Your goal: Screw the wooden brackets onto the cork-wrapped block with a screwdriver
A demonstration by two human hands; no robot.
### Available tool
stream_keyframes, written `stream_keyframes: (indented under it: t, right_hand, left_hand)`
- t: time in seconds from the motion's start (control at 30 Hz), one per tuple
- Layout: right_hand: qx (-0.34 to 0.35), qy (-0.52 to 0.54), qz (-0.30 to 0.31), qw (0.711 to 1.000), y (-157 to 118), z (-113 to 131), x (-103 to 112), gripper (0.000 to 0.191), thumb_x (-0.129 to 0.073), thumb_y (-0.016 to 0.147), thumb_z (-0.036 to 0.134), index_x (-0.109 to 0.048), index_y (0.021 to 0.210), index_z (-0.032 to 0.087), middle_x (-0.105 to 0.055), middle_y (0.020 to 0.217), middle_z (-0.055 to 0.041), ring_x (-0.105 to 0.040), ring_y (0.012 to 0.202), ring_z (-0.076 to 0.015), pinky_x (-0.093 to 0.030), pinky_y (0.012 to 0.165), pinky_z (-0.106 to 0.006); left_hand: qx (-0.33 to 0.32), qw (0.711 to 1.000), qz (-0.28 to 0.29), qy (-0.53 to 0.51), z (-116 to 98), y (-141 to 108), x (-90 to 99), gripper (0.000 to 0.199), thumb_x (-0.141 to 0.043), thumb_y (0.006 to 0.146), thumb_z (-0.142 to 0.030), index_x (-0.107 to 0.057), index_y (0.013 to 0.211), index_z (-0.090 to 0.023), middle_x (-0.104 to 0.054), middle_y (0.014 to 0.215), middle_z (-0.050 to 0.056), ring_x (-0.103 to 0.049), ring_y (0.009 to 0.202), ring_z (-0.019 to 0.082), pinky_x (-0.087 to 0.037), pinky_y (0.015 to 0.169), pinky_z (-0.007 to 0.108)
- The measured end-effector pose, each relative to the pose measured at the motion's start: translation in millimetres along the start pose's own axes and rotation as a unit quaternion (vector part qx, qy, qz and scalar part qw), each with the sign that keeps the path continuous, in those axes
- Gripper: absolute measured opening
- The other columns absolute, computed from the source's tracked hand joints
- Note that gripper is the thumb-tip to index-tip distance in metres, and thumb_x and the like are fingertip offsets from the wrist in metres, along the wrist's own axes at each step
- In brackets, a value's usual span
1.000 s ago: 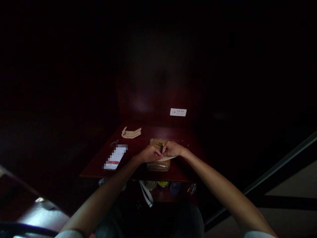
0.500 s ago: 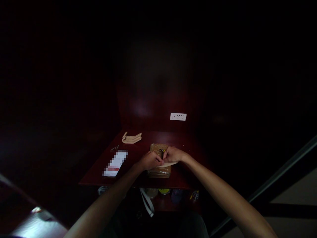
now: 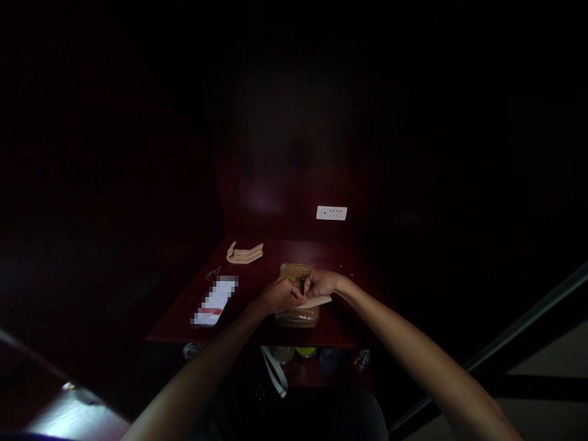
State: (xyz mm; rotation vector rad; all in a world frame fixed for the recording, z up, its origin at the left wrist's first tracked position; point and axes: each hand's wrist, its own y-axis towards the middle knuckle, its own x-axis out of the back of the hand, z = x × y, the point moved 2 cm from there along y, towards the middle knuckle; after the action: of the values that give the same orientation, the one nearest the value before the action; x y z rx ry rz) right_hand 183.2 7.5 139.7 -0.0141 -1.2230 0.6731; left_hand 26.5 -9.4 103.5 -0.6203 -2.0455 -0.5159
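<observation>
A brown parcel (image 3: 296,317) wrapped in shiny clear plastic or tape lies on the dark red table (image 3: 257,327). Over it, my left hand (image 3: 282,295) is closed on a flat, pale beige piece (image 3: 318,302) that looks like wood. My right hand (image 3: 320,283) has its fingers pinched together at the same piece, with the fingertips of both hands nearly meeting. Whatever is between the right fingertips is too small and dark to make out. Part of the beige piece is hidden under the hands.
Bent beige pieces (image 3: 245,253) sit together at the back left. Nearer are a small metallic object (image 3: 214,273) and a blurred-out white rectangle (image 3: 215,301). A white socket panel (image 3: 331,213) is on the back wall. Below the tabletop, a shelf holds jars and a hanging pale strap (image 3: 275,372).
Both hands stay at the beige piece over the parcel, with only slight finger movement. The whole view has shifted a little.
</observation>
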Motion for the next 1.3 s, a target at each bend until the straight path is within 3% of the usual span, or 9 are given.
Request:
stream_keyframes:
  t: [0.77,1.3]
  right_hand:
    - [0.005,-0.022,0.05,0.999,12,-6,0,0.037,-0.071,0.065,0.042,-0.074,0.092,0.018,-0.068,0.081,0.0,-0.054,0.069,-0.0119,-0.037,0.057,-0.017]
    - [0.01,0.005,0.063,0.998,17,-10,-1,0.034,-0.073,0.064,0.04,-0.075,0.088,0.016,-0.067,0.072,0.0008,-0.051,0.062,-0.0099,-0.037,0.056,-0.018]
  left_hand:
    - [-0.008,0.999,0.012,-0.032,6,2,-6.4,0.028,-0.058,0.078,-0.042,-0.076,0.086,-0.023,-0.074,0.077,0.001,-0.061,0.065,0.012,-0.038,0.059,0.02]
    - [-0.007,1.0,0.003,-0.022,1,2,-5.1,0.025,-0.057,0.078,-0.033,-0.077,0.083,-0.02,-0.075,0.075,0.002,-0.06,0.061,0.012,-0.036,0.058,0.022]
